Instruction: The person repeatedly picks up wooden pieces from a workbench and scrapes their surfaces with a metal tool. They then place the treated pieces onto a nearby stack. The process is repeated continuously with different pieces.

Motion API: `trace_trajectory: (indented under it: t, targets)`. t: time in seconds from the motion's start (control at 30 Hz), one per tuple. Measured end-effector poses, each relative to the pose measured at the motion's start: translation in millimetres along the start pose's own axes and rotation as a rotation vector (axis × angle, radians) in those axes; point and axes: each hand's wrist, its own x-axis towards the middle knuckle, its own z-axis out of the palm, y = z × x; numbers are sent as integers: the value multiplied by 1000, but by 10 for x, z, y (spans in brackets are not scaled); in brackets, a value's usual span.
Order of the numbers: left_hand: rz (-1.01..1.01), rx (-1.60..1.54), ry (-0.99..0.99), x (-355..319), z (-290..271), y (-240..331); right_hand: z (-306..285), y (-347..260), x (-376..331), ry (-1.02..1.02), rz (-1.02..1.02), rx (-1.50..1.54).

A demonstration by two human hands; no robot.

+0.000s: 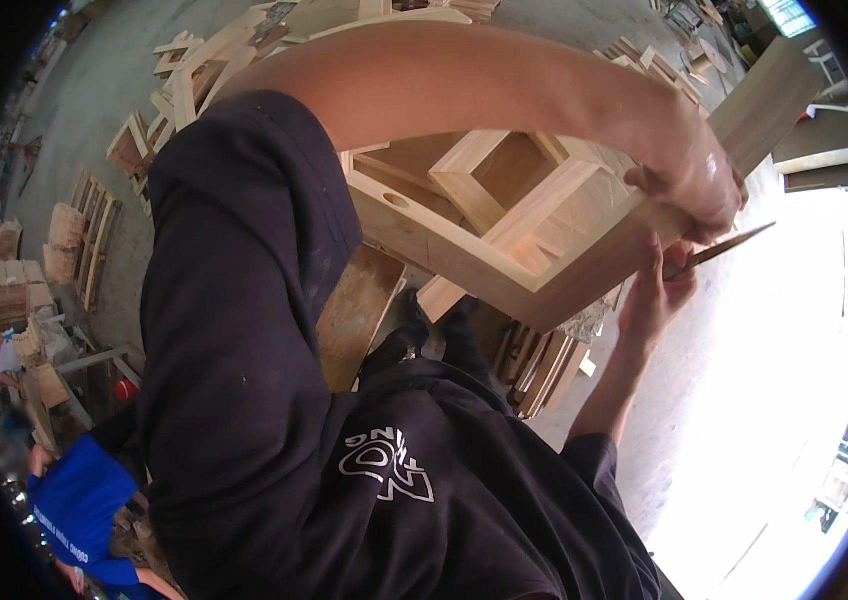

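Wooden frame (504, 275), pale brown and angular

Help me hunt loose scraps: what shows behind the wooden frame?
Jointed pale wooden pieces show through the open wooden frame. What lies behind its rails and the left forearm is covered.

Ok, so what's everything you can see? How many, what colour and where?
frame: 1, pale brown, upper middle
thin strip: 1, brown, right of the frame
long board: 1, brown, upper right
panel: 1, brown, below the frame
wood stack: 1, brown, below the frame, further right
wood pieces: too many to count, pale, top
slatted rack: 1, brown, left
wood blocks: several, tan, far left
red thing: 1, red, lower left
co-worker: 1, blue shirt, lower left
floor: 1, grey, all around
top: 1, black, lower middle
left hand: 1, bare, at the frame's right end
right hand: 1, bare, holding the strip
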Motion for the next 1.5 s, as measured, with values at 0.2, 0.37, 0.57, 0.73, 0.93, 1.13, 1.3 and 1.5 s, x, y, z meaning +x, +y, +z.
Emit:
trace_trajectory:
  t: [0.2, 0.37, 0.57, 0.73, 0.93, 1.13, 1.3, 1.5]
  targets:
    - [168, 112, 273, 333, 301, -390, -243, 328, 233, 236, 101, 160]
    - [-321, 81, 627, -308, 307, -97, -292, 388, 569, 221, 170, 183]
    - [-654, -420, -203, -1204, 653, 715, 5, 495, 845, 181, 187, 234]
    - [-832, -104, -37, -1291, 1152, 1175, 473, 688, 1013, 82, 182, 174]
    - [-996, -171, 204, -1529, 1373, 1306, 932, 747, 1025, -84, 218, 173]
    - [-941, -83, 233, -1548, 1201, 1326, 1271, 387, 1286, -359, -34, 121]
    - [-461, 709, 127, -1533, 356, 900, 1570, -435, 1587, -845, -28, -185]
    - [-423, 1167, 127, -1433, 5, 292, 1923, -1213, 1597, -1202, -237, -345]
